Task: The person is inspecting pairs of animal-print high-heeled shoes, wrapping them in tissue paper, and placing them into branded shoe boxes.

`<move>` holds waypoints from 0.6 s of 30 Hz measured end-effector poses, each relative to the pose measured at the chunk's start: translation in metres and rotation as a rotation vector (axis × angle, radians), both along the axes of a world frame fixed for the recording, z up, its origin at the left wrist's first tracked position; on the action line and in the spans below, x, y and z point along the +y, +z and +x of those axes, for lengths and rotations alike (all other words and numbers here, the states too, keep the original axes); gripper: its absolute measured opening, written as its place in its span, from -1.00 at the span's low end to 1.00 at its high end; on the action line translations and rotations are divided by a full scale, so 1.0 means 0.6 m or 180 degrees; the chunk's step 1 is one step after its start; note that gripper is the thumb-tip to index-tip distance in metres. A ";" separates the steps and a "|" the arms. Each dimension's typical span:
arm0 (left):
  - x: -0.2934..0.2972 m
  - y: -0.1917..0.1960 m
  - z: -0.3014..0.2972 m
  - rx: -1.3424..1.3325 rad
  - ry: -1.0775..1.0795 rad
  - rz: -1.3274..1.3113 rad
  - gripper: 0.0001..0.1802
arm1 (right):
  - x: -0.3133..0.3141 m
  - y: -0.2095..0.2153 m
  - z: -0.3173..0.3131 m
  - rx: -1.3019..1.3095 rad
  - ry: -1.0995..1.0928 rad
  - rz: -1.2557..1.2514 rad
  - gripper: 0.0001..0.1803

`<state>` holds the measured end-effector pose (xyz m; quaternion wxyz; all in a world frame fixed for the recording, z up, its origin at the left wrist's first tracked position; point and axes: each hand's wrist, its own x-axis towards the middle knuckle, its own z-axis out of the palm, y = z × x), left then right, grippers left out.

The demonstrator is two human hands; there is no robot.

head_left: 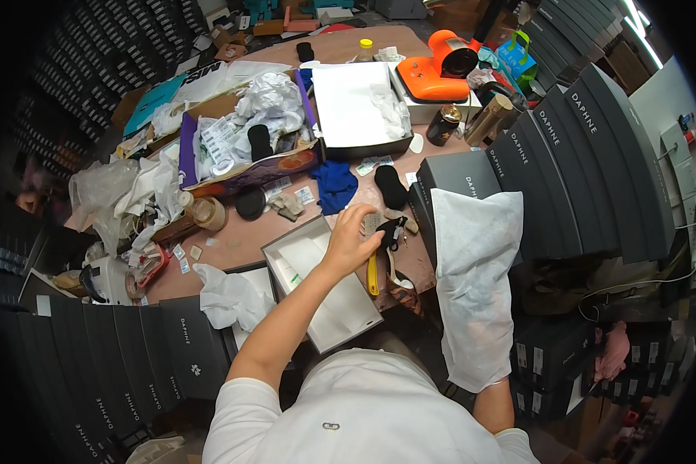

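We see our left hand [350,240] curled over a yellow-handled brush [373,263], the fingers [361,218] bent together over its bristle head while the handle runs down below the palm. Just beyond the fingertips to the right lies a black strappy shoe [394,230]; below the wrist sits an open white cardboard shoebox [325,282]. Our right hand [483,371] is hidden inside a white fabric dust bag [472,271], so its fingers cannot be made out.
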<state>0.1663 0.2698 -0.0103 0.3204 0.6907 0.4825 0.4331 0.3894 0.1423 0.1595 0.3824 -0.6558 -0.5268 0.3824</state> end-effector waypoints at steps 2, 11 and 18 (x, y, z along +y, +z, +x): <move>0.053 -0.079 0.049 0.0461 -0.0209 -0.0008 -0.49 | -0.012 -0.027 0.024 0.0030 0.0079 -0.0020 -0.30; 0.047 -0.132 0.072 0.0807 -0.0045 0.0125 -0.53 | -0.087 -0.187 0.087 0.0352 0.0630 -0.0462 -0.36; -0.032 0.052 -0.228 -0.0276 0.1513 0.0201 -0.75 | 0.033 -0.328 0.030 -0.0571 0.2127 0.0591 -0.41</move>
